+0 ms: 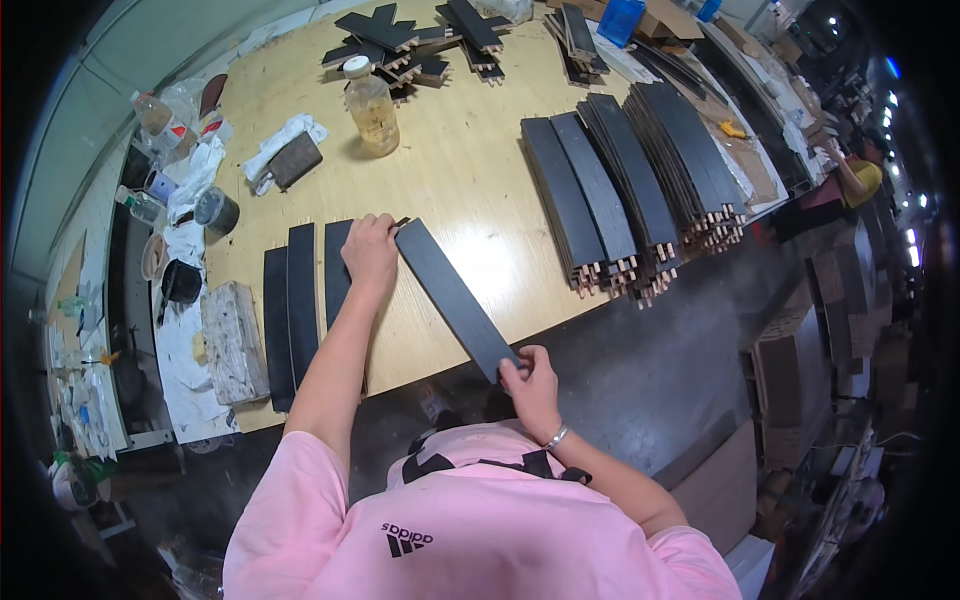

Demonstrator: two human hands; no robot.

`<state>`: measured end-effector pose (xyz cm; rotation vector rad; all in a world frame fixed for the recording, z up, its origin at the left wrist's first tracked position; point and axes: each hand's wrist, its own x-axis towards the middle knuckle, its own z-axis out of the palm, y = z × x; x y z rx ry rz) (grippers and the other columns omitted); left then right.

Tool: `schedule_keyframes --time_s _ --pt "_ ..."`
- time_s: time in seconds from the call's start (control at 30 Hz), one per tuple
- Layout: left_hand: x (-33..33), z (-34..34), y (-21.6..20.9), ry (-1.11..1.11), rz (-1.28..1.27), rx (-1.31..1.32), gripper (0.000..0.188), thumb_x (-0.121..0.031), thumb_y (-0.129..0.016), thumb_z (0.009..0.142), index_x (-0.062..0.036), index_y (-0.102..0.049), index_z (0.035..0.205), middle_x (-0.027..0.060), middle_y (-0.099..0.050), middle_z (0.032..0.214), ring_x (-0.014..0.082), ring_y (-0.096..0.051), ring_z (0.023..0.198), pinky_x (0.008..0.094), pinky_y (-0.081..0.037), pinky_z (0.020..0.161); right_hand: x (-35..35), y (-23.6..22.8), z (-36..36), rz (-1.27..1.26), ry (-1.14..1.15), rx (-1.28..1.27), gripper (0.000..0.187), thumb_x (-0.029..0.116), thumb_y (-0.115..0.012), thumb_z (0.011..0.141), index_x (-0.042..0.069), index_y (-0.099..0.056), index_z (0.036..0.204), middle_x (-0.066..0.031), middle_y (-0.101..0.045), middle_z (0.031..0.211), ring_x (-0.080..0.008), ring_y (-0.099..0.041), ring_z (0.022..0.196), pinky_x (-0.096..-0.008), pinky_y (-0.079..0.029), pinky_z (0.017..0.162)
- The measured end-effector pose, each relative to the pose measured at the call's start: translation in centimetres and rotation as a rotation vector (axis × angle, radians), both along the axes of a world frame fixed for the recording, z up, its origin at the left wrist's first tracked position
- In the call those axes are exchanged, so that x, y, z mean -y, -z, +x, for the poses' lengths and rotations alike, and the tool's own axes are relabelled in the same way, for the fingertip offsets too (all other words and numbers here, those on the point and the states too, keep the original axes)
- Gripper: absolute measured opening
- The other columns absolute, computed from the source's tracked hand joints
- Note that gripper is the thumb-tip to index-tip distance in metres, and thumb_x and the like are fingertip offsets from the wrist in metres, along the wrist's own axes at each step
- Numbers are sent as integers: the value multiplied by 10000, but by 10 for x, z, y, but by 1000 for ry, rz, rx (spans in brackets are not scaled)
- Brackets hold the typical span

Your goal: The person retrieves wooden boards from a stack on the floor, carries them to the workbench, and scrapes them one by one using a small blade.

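A long dark slat [455,295] slants over the table's front edge. Its near end is pinched between the thumb and fingers of my right hand [532,388], which wears a metal wristband. My left hand [372,258] is closed beside the slat's far end. A small dark tip pokes out from its fingers toward the slat, but what it belongs to is hidden. Under my left hand and forearm lies another dark slat [338,238], partly covered. Further left, two more dark slats [302,300] [276,325] lie side by side.
Stacked slats [590,190] with pale end pegs stand at the table's right. Crossed slats [385,40] lie at the back. A capped jar [372,112], a dark block [296,162], a plastic-wrapped block [235,340] and cups [216,210] sit left. Another person [850,180] is far right.
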<state>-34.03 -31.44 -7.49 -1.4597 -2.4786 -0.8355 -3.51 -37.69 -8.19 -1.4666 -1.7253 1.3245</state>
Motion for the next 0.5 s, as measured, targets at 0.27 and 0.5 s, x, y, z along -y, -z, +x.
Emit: schedule_keyframes --time_s 0.27,0.5 --pt "63 88 2 428 0 11 84 -24 -597 724 -89 -582 776 96 -540 789 295 -570 771 437 -470 611 -7 -19 7 -857 132 -523 586 539 -359 1006 -2 -535 1146 -139 -668 1031 -249 -698 885 -421 -591 764" --pt "37 66 1 319 91 65 70 -20 -598 720 -85 -591 745 97 -560 768 304 -583 747 430 -472 608 -6 -15 4 -951 78 -697 706 622 -295 988 -23 -513 1174 -172 -642 1143 -291 -655 1042 -462 -527 911"
